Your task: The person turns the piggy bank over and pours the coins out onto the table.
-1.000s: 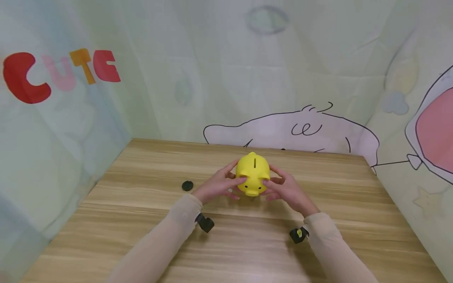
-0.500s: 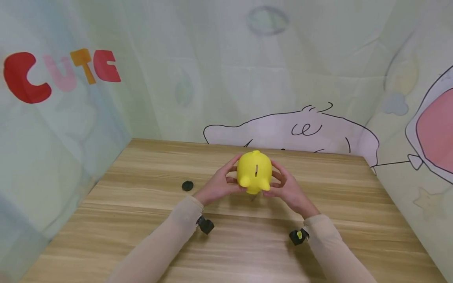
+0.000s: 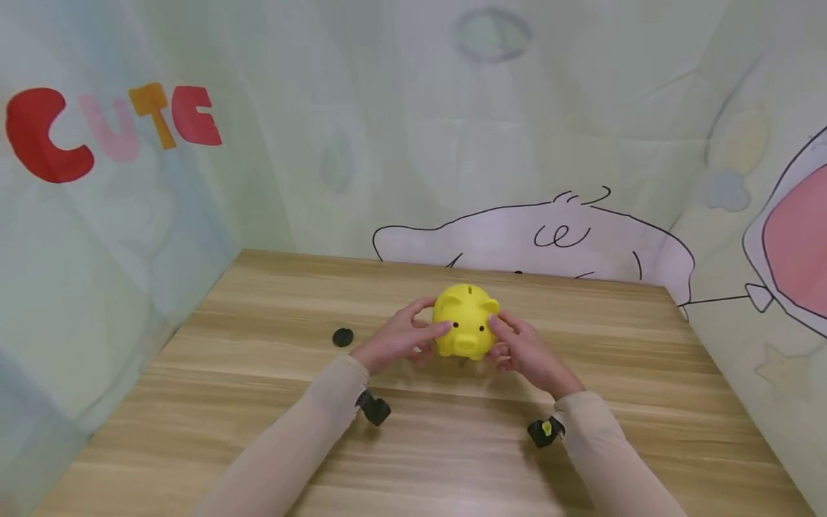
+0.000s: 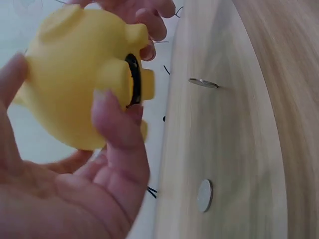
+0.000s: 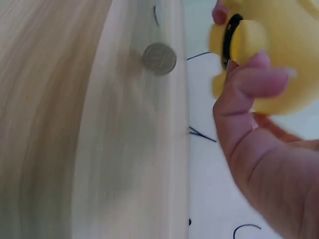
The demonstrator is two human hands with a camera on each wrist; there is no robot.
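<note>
Both hands hold a yellow piggy bank [image 3: 462, 327] between them in the head view, above the wooden table. Its snout faces the head camera and its coin slot is near the top. My left hand [image 3: 400, 336] grips one side, the thumb beside an eye; my right hand [image 3: 525, 350] grips the other. In the wrist views, a dark-rimmed hole shows between the feet of the piggy bank [image 4: 84, 74]. One silver coin [image 4: 205, 195] and another coin [image 4: 203, 82], seen nearly edge-on, appear in the left wrist view. The right wrist view shows a coin [image 5: 159, 58]; whether all touch the table I cannot tell.
A small black round cap [image 3: 342, 337] lies on the wooden table [image 3: 271, 309], left of my left hand. Printed cloth walls [image 3: 310, 143] enclose the table's back and sides. A small black camera [image 3: 375, 408] sits at my left wrist, another camera [image 3: 544, 431] at my right.
The piggy bank tipped forward, its slot turning toward the head camera, then rocked back so its face shows. Both hands kept hold throughout. The black cap stayed in place.
</note>
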